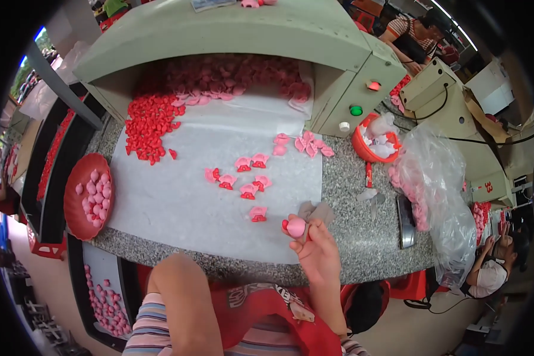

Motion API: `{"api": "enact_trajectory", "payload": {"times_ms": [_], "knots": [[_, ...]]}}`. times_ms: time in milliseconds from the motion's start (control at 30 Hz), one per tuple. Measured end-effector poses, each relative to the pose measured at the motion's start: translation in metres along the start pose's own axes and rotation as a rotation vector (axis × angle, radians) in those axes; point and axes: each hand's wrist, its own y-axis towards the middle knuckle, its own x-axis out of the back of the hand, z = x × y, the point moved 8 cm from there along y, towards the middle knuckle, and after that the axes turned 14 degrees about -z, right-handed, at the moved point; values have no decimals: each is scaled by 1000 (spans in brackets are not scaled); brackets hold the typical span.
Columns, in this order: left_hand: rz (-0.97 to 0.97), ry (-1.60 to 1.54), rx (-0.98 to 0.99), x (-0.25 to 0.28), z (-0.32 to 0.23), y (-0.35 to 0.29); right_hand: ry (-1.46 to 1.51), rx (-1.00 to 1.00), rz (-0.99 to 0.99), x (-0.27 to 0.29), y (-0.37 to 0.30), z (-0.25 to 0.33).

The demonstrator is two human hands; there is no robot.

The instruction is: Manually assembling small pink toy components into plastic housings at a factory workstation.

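My right hand (pixel 316 244) is raised over the near right edge of the white sheet (pixel 178 207). Its fingers are closed round a small pink round piece (pixel 296 228) with a red bit at its left side. A crumpled grey cloth (pixel 318 212) lies just beyond the fingers. My left arm (pixel 181 291) is bent, its elbow by the table edge, and the left hand is out of the picture. Several pink-and-red pieces (pixel 258 214) sit on the sheet, with loose pink pieces (pixel 307 144) farther right.
Red pieces (pixel 145 127) and pink pieces (pixel 219 77) are heaped at the mouth of a pale green machine (pixel 231 35). On the left is a red dish (pixel 71 202) of pink balls. An orange cup (pixel 362 148), plastic bags (pixel 436 178) and a phone-like dark slab (pixel 405 222) lie right.
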Motion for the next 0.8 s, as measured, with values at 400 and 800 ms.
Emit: {"api": "enact_trajectory", "payload": {"times_ms": [400,800], "knots": [[709,1382,1265,139,-15,-182,-525,489,-21,-15,-22,14],[75,1080,1547,161,-19,-194,-498,515,-110,-6,-16,44]]}}
